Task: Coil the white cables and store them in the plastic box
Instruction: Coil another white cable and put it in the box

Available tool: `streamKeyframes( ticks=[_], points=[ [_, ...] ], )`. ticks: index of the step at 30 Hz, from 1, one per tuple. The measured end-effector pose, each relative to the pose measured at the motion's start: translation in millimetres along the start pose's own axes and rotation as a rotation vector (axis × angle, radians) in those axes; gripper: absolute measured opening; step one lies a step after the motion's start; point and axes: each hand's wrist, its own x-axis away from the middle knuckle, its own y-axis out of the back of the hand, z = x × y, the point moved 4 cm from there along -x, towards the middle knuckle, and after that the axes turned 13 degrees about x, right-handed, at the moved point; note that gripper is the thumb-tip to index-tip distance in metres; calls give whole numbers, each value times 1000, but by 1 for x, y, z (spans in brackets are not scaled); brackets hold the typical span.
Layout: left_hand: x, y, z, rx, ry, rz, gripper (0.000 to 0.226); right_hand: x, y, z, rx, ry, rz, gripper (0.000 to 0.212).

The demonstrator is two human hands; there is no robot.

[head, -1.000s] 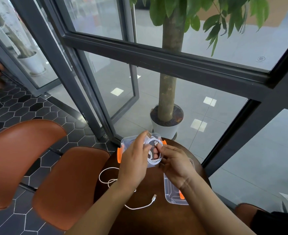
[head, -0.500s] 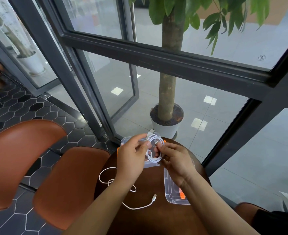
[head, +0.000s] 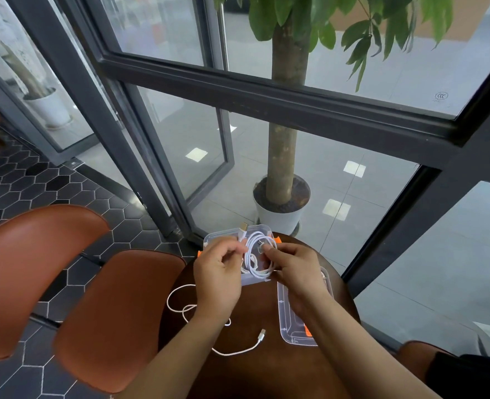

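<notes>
The left hand point(head: 217, 272) pinches the free end of a white cable point(head: 254, 256) just below its plug, which sticks up past the fingers; its grip is closed on that end. The right hand point(head: 295, 266) has its grip closed on the other side of the same cable, fingers curled round the gathered loops. The coil hangs between the two hands, over the open plastic box point(head: 209, 240) at the far edge of the round bench point(head: 252, 375). The lid point(head: 288, 326) lies flat by the right edge, partly under the right forearm. A second cable point(head: 262, 336) sprawls uncoiled toward the left and near side of the bench.

The coil looks loose and untied, so it may well spring open once either grip eases, spilling loops over the box rim. The upright end could also catch that rim going in. The second cable passes under the left forearm, and a sweep of that arm could drag it off the bench edge.
</notes>
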Motion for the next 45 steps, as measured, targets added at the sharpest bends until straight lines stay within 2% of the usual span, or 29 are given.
streamKeyframes(
  ticks=[1,2,4,5,9,12,18,23,26,29,33,35,38,42,45],
  points=[
    [1,0,0,-41,-34,18,23,-1,1,1,34,19,-24,15],
    [1,0,1,-77,-14,38,28,-1,2,2,65,37,-42,13],
    [0,1,3,-84,70,64,57,1,3,2,97,44,-62,11],
    [-1,3,4,-76,80,65,62,2,4,2,92,38,-63,11],
    [-3,3,-1,-96,-86,103,31,3,3,1,71,24,-52,12],
    [-1,-1,-1,-125,-169,191,24,1,1,2,108,52,-67,12],
    [-3,-5,0,-59,-132,152,17,0,-5,3,127,89,-74,10],
    [-11,-1,3,-28,53,204,15,4,-4,-1,41,47,-73,15],
    [-17,-1,-4,-105,-59,279,12,11,-7,-3,-98,0,-50,15],
    [-19,-1,-8,-214,-44,263,12,12,-10,-3,-260,-43,-21,15],
    [-18,-3,-11,-350,-74,216,26,14,-17,-1,-214,28,26,14],
    [-19,-3,-8,-342,-26,193,36,14,-18,2,-184,36,57,14],
    [-18,0,-2,-185,121,137,23,12,-13,7,-120,41,101,14],
    [-5,-2,10,241,467,-13,13,8,-7,13,66,129,67,11],
    [3,-7,13,567,741,-6,15,8,-6,11,88,128,75,10]
  ],
)
